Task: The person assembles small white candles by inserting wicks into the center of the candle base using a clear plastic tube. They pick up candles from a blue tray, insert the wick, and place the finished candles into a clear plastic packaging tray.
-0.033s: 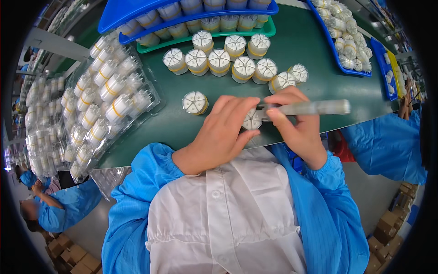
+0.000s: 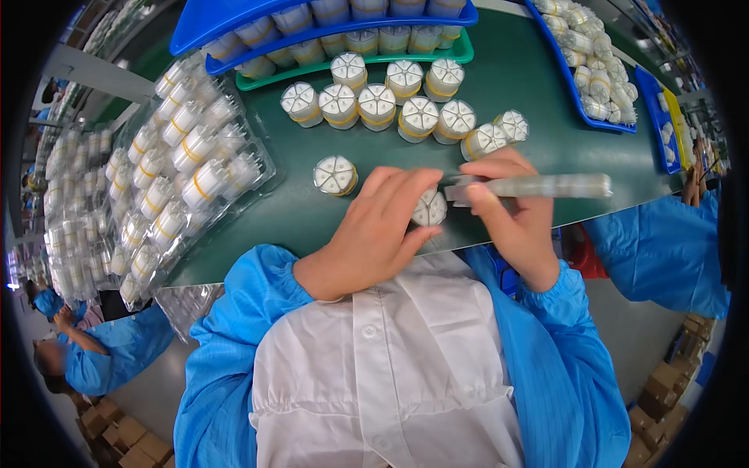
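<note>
My left hand [image 2: 380, 226] is closed around a short white cylinder [image 2: 427, 209] near the table's front edge, its fingers and thumb on the sides. The top of that cylinder is round and divided into wedges. In my right hand [image 2: 515, 214] is a long pale tool [image 2: 550, 186], pinched between thumb and fingers, its flat greyish end pointing left towards the cylinder. The tool is smeared by motion, so I cannot make out its kind. A similar white cylinder with a yellow band [image 2: 335, 176] stands alone to the left of my left hand.
Several banded cylinders [image 2: 377, 107] stand farther back on the green table [image 2: 546, 152]. Stacked blue [image 2: 460, 17] and green trays hold more behind them. Clear plastic trays [image 2: 261, 160] of cylinders lie left. A blue bin [image 2: 605, 123] of white parts sits back right, near a co-worker's blue sleeve [image 2: 659, 249].
My right hand and the pale tool have shifted slightly to the right, away from the cylinder. My left hand stays almost in place around the cylinder.
</note>
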Demonstrator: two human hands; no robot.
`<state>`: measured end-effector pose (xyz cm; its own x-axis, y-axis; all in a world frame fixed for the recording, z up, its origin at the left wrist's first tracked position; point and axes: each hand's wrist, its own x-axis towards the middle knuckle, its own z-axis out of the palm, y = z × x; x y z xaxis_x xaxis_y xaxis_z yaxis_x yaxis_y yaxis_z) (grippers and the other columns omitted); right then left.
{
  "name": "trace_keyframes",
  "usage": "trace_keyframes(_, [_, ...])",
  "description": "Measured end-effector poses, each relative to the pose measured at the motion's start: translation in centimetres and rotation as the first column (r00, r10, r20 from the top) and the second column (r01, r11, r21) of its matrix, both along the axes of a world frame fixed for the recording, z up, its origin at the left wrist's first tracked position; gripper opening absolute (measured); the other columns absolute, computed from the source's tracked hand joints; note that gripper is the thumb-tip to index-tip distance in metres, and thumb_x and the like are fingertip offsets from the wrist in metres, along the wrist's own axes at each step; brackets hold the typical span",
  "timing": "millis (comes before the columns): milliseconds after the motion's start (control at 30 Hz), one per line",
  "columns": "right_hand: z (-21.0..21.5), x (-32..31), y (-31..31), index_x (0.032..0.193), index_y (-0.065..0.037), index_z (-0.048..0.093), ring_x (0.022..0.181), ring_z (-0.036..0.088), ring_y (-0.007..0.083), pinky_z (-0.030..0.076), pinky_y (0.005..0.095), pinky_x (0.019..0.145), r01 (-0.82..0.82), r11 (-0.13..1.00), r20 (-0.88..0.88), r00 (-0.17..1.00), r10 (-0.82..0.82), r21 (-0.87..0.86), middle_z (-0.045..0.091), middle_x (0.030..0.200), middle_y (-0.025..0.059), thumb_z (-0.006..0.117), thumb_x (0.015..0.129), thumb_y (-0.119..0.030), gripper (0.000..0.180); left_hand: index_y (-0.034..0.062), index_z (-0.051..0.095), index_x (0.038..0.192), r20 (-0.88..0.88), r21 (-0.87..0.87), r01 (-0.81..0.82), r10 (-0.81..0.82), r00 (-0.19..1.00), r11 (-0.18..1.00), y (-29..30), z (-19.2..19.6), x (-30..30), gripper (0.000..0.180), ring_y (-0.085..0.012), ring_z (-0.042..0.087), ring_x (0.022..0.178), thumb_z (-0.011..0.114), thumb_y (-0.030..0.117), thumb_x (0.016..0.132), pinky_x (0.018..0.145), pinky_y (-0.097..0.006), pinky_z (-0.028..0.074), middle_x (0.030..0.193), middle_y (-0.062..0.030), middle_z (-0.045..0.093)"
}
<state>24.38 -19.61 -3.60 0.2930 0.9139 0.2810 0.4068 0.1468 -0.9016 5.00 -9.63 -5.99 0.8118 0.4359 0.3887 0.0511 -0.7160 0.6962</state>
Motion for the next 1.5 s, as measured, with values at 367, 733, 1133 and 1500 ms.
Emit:
trace_keyframes(367, [-1.1,-0.9,-1.0,0.105,0.0,0.07,0.079,0.061,0.0199,0.049,0.0309,0.069,-0.063,0.998,0.104,0.993,0.064,-0.013,0.063,0.092,0.011,0.073,0.089,-0.007,0.018,0.002,0.048,0.137,-0.212,0.095,-0.44,0.45,0.867,0.893,0.6,3.4,-8.6,0.066,-0.0359,0.058,0.101,0.077,0.008,0.078,0.087,-0.042,0.049,0.108,-0.0163,0.06])
trace_keyframes(733, [-1.6,-2.4,-0.5,0.104,0.001,0.069,0.082,0.061,0.0236,0.05,0.0328,0.074,-0.139,0.987,0.175,0.973,0.15,-0.075,0.063,0.094,0.0137,0.071,0.085,0.0,0.02,0.0034,0.056,0.125,-0.276,0.257,-0.328,0.395,0.876,0.909,3.5,4.6,-7.0,0.049,-0.0336,0.06,0.097,0.076,0.026,0.086,0.081,-0.043,0.052,0.104,-0.0155,0.058])
trace_keyframes(1133, [-1.3,-3.5,0.2,0.105,0.001,0.068,0.085,0.058,0.0201,0.047,0.0317,0.078,-0.192,0.976,0.108,0.973,0.204,-0.106,0.059,0.096,0.0107,0.07,0.09,-0.007,0.017,0.0052,0.064,0.125,-0.165,0.703,-0.629,0.936,0.31,0.332,23.3,11.9,-25.0,0.046,-0.0354,0.065,0.104,0.07,0.037,0.091,0.09,-0.047,0.053,0.113,-0.0165,0.066])
trace_keyframes(1500, [-0.8,-3.3,-0.5,0.106,0.002,0.068,0.082,0.06,0.0227,0.05,0.0327,0.073,-0.165,0.983,0.182,0.967,0.177,-0.078,0.061,0.096,0.0137,0.071,0.088,-0.005,0.019,0.0141,0.067,0.13,-0.61,0.78,0.088,0.723,0.325,0.619,28.6,12.1,-22.7,0.062,-0.0329,0.063,0.114,0.086,0.011,0.071,0.093,-0.045,0.055,0.115,-0.0108,0.071])
